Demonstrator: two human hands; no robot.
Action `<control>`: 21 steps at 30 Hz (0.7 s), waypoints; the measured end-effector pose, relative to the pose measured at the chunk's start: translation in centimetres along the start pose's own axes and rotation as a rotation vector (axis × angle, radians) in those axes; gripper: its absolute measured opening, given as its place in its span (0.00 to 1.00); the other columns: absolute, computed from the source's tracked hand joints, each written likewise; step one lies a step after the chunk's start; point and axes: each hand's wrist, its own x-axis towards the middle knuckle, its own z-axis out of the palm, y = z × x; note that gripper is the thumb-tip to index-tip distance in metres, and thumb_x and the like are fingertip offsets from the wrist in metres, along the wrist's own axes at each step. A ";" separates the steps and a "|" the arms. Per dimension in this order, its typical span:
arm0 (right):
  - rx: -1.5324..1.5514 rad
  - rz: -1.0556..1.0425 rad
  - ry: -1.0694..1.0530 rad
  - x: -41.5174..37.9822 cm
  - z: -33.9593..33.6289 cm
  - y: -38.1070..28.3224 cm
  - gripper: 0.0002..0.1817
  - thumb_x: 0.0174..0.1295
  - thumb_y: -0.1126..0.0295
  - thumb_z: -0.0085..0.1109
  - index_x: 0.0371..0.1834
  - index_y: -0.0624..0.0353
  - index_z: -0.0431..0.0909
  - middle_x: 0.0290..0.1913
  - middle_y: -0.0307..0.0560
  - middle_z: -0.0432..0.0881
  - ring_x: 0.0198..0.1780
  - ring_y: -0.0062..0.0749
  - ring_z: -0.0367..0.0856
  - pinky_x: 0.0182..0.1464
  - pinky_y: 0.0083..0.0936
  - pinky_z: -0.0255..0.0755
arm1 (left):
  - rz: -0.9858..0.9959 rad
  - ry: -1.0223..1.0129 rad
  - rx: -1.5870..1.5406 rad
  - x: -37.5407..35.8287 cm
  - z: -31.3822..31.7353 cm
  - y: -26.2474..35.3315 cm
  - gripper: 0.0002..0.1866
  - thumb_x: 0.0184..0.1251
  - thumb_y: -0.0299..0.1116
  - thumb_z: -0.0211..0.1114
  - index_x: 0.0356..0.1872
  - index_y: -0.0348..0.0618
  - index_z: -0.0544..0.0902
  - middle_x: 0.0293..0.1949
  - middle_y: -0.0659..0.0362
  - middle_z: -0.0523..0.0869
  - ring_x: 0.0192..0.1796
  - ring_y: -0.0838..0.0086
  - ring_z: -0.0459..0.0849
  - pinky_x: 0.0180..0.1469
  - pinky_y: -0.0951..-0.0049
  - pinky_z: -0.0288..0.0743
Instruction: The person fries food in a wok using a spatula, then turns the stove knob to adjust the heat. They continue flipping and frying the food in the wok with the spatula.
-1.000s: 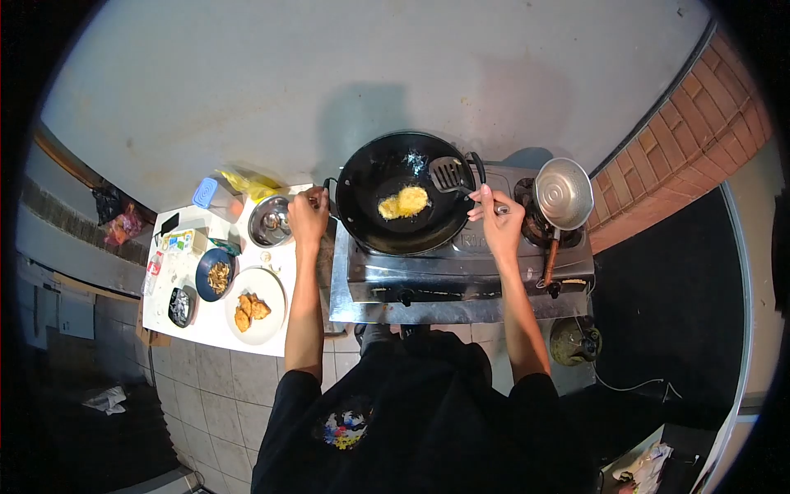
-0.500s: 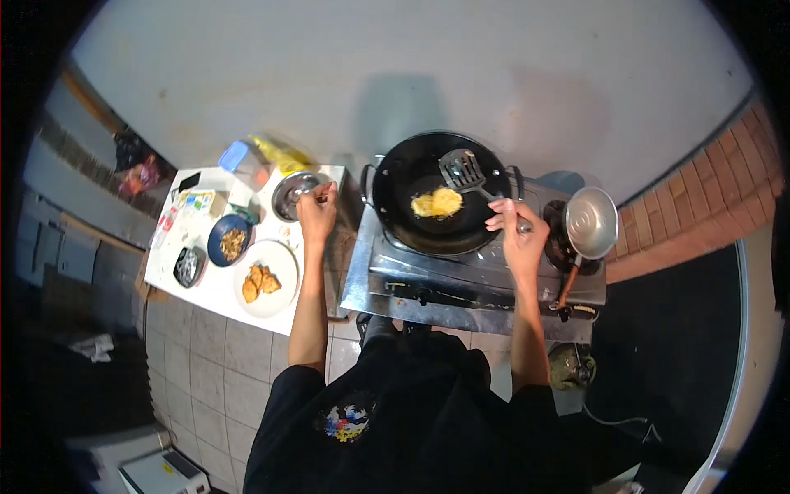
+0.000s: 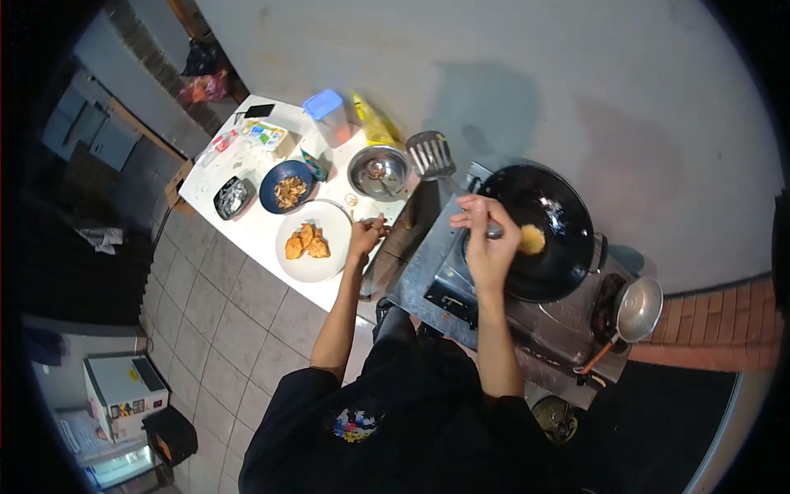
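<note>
Diagonally, the spatula [image 3: 431, 156] points up-left, right hand [image 3: 491, 241] gripping it; left hand [image 3: 367, 235], grasp unclear.

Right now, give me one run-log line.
right hand holds spatula | blade outside wok | left hand beside plate | yellow food in wok | browned pieces on plate

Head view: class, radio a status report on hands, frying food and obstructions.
Right hand gripping slotted spatula, blade outside wok. Left hand beside white plate, grip unclear. Yellow food in wok, partly hidden by right hand.
</note>
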 end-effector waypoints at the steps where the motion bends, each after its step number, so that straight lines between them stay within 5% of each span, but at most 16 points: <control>1: -0.008 0.019 -0.012 0.1 1.3 1.6 0.10 0.70 0.76 0.49 0.35 0.72 0.77 0.37 0.50 0.82 0.29 0.24 0.82 0.34 0.20 0.78 | -0.113 -0.050 -0.113 0.1 0.1 0.1 0.28 0.71 0.56 0.54 0.51 0.37 0.80 0.43 0.56 0.86 0.45 0.73 0.83 0.47 0.69 0.73; 4: -0.095 0.054 -0.057 0.4 4.4 6.9 0.12 0.71 0.74 0.48 0.37 0.74 0.77 0.39 0.51 0.83 0.30 0.27 0.83 0.35 0.21 0.78 | -0.285 -0.151 -0.341 2.0 1.1 0.3 0.29 0.74 0.54 0.50 0.60 0.39 0.73 0.49 0.56 0.83 0.49 0.72 0.79 0.51 0.68 0.71; 6: -0.175 0.062 -0.067 0.4 5.9 10.1 0.10 0.70 0.75 0.49 0.38 0.73 0.77 0.39 0.49 0.83 0.30 0.26 0.82 0.35 0.21 0.78 | -0.317 -0.161 -0.512 4.4 2.1 -1.2 0.27 0.73 0.52 0.53 0.59 0.38 0.73 0.44 0.55 0.84 0.43 0.72 0.82 0.43 0.72 0.76; 8: -0.335 -0.062 -0.113 0.7 6.3 14.7 0.08 0.68 0.78 0.49 0.41 0.70 0.77 0.42 0.48 0.83 0.33 0.23 0.82 0.36 0.21 0.76 | -0.335 -0.130 -0.590 5.9 3.2 -1.5 0.24 0.74 0.51 0.52 0.52 0.38 0.74 0.42 0.55 0.83 0.43 0.70 0.82 0.43 0.71 0.77; 11: -0.424 0.024 -0.163 1.3 7.3 17.2 0.08 0.67 0.79 0.49 0.43 0.69 0.77 0.44 0.49 0.83 0.36 0.27 0.82 0.40 0.23 0.76 | -0.298 -0.119 -0.640 7.1 4.2 -1.6 0.20 0.75 0.48 0.52 0.45 0.37 0.76 0.40 0.54 0.82 0.42 0.71 0.82 0.42 0.72 0.77; 16: -0.520 -0.085 -0.326 1.9 8.4 19.3 0.11 0.63 0.82 0.49 0.47 0.69 0.77 0.49 0.57 0.81 0.50 0.48 0.81 0.53 0.31 0.73 | -0.177 0.022 -0.864 8.0 5.4 -2.7 0.14 0.72 0.36 0.56 0.42 0.33 0.80 0.39 0.54 0.83 0.37 0.73 0.82 0.36 0.71 0.78; 21: -0.561 -0.057 -0.465 2.4 8.6 21.3 0.13 0.63 0.83 0.48 0.51 0.70 0.75 0.54 0.59 0.78 0.56 0.52 0.78 0.58 0.34 0.71 | -0.180 0.026 -0.867 9.1 4.8 -3.2 0.13 0.70 0.33 0.59 0.46 0.31 0.80 0.38 0.55 0.83 0.34 0.72 0.83 0.33 0.71 0.79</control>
